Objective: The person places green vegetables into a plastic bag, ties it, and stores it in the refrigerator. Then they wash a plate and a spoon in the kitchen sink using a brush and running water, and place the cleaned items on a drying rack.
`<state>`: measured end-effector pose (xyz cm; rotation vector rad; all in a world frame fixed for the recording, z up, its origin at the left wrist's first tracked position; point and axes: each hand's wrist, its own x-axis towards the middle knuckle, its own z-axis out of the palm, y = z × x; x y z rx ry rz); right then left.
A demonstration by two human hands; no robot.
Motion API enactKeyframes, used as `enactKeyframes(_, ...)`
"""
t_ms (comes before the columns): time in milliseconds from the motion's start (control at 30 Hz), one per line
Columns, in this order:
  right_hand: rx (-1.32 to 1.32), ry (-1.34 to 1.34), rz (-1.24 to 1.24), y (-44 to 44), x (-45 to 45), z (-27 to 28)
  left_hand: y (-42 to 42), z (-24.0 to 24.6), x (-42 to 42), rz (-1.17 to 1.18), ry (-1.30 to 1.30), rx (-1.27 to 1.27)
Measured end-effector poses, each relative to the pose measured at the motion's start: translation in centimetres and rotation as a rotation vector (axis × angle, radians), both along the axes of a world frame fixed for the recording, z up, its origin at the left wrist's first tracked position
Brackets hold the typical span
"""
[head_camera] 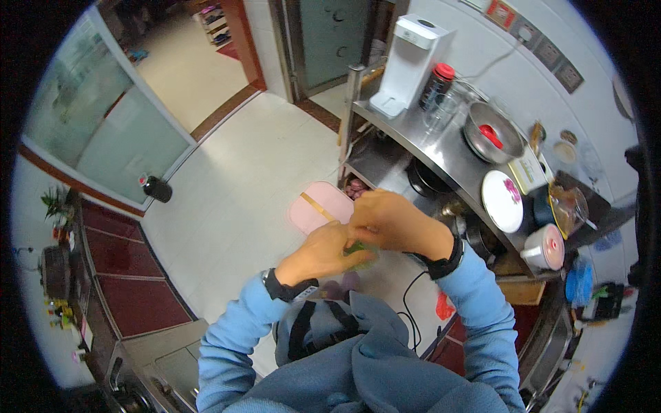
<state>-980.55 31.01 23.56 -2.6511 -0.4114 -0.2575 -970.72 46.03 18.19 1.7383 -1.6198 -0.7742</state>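
In front of my body, my left hand [325, 251] is closed around a small green thing [356, 249], mostly hidden by the fingers and blurred. My right hand [384, 222] is bent over it from the right, its fingertips at my left hand; whether they grip the green thing too cannot be told. Both wrists wear dark bands below light blue sleeves. Beyond the hands, lower down, lies a pink lidded bin or stool [315, 206] with a gold-coloured strip across its top.
A steel shelf [444, 165] on the right carries a white dispenser [408, 62], a metal bowl [493, 133], a white plate [502, 201] and a lidded mug [545, 248]. A dark bottle [156, 188] stands by the glass door. A black cable [405, 304] hangs near my right sleeve.
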Motion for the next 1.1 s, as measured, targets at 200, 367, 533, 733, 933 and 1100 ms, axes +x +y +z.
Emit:
enactKeyframes(200, 0.301, 0.039, 0.059, -2.2, 1.8, -1.0, -0.7, -0.3, 0.3, 0.242, -0.156, -0.204)
enactKeyframes(367, 0.526, -0.122, 0.066, -3.8, 2.9, -3.3, -0.2, 0.0, 1.2, 0.394, -0.072, -0.029)
enactKeyframes(533, 0.49, 0.031, 0.13, -3.0, 5.8, -5.5, 1.3, -0.3, 2.2, 0.423, -0.005, -0.016)
enactKeyframes(733, 0.446, 0.051, 0.266, 0.9, 11.6, -6.4, 6.2, -0.7, 5.4, 0.576, 0.167, 0.027)
enactKeyframes(933, 0.334, -0.193, 0.242, 8.8, 17.7, -6.5, 13.4, -0.7, 11.8, 0.787, 0.887, -0.009)
enactKeyframes(1100, 0.435, -0.223, 0.393, 15.1, 24.0, -5.9, 20.0, 0.4, 17.6, 0.831, 0.896, -0.105)
